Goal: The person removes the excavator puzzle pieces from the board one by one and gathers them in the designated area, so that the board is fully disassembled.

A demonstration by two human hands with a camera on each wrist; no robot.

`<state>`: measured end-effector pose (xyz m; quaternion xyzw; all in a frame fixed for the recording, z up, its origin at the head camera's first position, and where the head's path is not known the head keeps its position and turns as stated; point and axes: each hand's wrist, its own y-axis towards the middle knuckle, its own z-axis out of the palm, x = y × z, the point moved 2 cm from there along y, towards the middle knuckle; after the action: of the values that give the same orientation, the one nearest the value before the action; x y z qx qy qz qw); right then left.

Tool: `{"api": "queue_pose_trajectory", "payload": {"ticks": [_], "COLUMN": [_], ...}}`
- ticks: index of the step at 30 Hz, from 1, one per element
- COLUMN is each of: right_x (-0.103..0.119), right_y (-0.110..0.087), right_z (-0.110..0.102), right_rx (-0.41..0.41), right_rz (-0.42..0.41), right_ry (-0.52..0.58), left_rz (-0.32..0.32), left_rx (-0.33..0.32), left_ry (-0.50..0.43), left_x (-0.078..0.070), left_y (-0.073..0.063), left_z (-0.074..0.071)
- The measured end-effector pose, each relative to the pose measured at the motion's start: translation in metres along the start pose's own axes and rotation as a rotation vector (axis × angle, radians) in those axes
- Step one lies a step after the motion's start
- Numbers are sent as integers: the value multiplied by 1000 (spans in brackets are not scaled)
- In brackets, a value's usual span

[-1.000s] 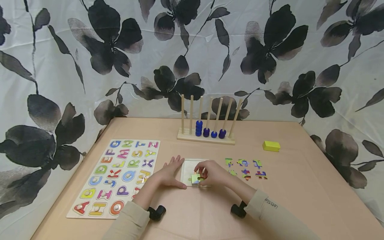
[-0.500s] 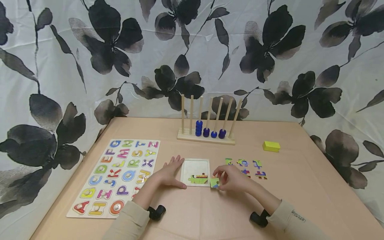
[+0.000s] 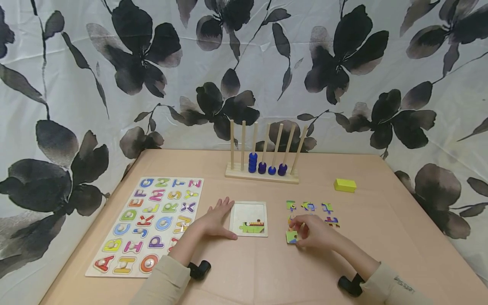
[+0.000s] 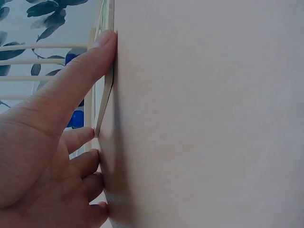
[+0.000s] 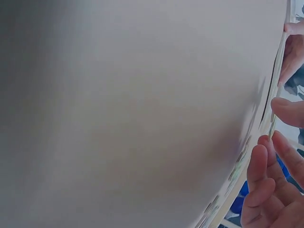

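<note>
A small white puzzle tray [image 3: 248, 210] lies on the table, with green pieces [image 3: 251, 229] joined in its lower part, a red and yellow print above them. My left hand [image 3: 214, 222] lies with fingers spread at the tray's left side. In the left wrist view, its thumb [image 4: 105, 40] touches the tray's edge. To the right of the tray, my right hand [image 3: 314, 232] pinches a green and blue jigsaw piece [image 3: 291, 237] between thumb and fingers. Edge-on, that piece [image 5: 271, 128] appears as a thin strip in the right wrist view. Several loose jigsaw pieces [image 3: 308, 206] lie just beyond, some hidden by the hand.
On the left lies a large alphabet board [image 3: 129, 237] with colourful letters, partly under my left forearm. A wooden peg rack [image 3: 263, 176] with blue beads stands at the back. A yellow block [image 3: 345, 185] sits at the right on the table [image 3: 267, 275]. Behind hangs a flowered cloth.
My right hand has moved right, out of the tray and towards the loose pieces, carrying the green and blue jigsaw piece. My left hand has stayed at the tray.
</note>
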<state>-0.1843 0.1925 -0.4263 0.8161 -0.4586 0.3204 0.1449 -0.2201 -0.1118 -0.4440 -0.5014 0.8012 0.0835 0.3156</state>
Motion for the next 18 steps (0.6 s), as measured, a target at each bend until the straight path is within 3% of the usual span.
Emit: {"api": "queue_pose_trajectory", "payload": {"ticks": [18], "right_x": [-8], "right_y": [-4], "right_z": [-2], "right_rx": [25], "right_rz": [13], "right_ry": [-61], "left_rz": [-7], "left_rx": [2], "left_ry": [0], "left_x": [-2], "left_y": [-1], "left_z": [-1]}}
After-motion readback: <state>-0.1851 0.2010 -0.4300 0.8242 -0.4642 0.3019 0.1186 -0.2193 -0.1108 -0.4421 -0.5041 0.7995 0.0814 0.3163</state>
